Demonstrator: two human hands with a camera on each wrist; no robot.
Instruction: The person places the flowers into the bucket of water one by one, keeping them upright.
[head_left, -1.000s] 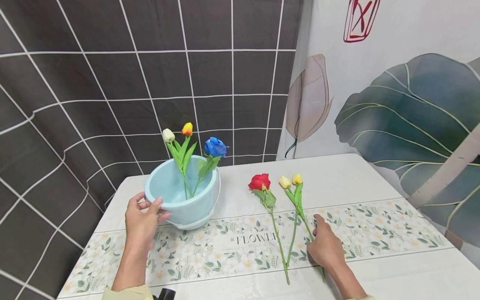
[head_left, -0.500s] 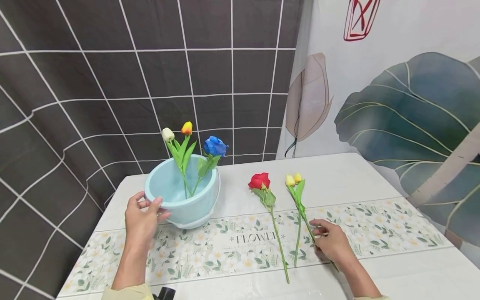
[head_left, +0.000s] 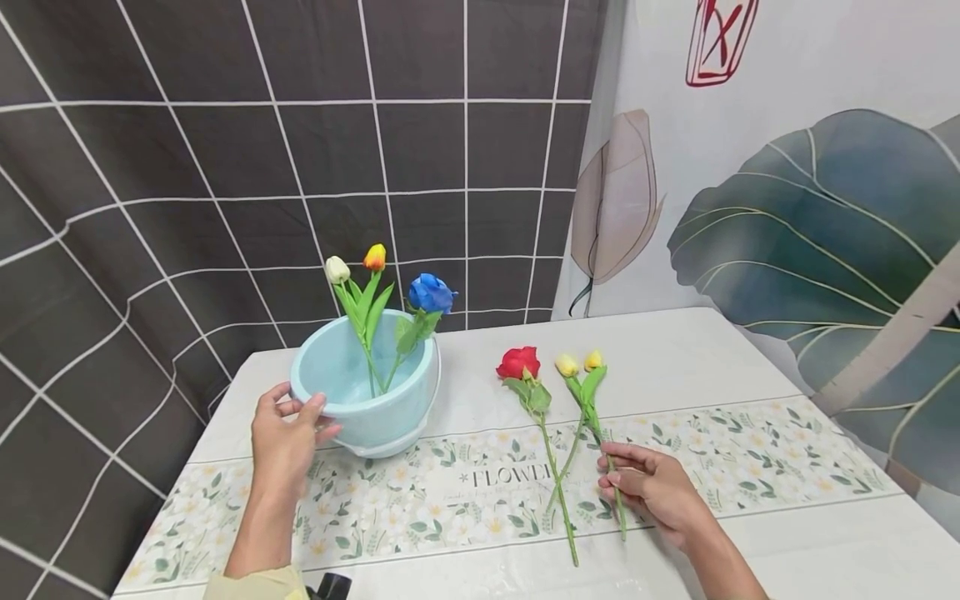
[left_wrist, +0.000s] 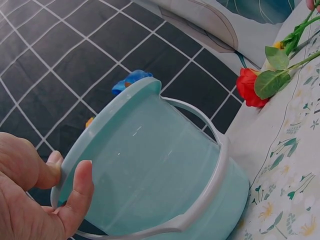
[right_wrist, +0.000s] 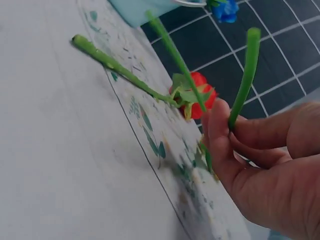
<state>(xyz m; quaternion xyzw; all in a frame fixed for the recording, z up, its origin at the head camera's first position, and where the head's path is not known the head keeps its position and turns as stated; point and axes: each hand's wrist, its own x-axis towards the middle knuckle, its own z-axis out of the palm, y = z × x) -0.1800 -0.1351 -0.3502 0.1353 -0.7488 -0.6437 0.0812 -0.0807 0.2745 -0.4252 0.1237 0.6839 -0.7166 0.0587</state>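
Note:
My left hand [head_left: 287,431] grips the near rim of a light blue bucket [head_left: 375,408], fingers inside and thumb outside; the left wrist view shows the same grip [left_wrist: 55,195] on the bucket [left_wrist: 150,165]. White and orange tulips [head_left: 358,287] and a blue rose [head_left: 431,293] stand in it. My right hand [head_left: 647,486] pinches the stems of two yellow tulips [head_left: 578,364], whose heads lie on the table. In the right wrist view that hand [right_wrist: 260,160] holds a green stem [right_wrist: 243,85] raised off the cloth. A red rose [head_left: 519,363] lies just left of the tulips.
The white table [head_left: 675,350] carries a floral runner [head_left: 750,467] across its middle. A dark tiled curtain [head_left: 225,167] hangs behind the bucket and a leaf-print cloth [head_left: 810,208] to the right. The rose's long stem [head_left: 558,492] reaches toward the front edge.
My right hand went from lying on the tulip stems to pinching them, and the stem ends lifted and swung left toward the rose stem. The left hand and bucket stayed still.

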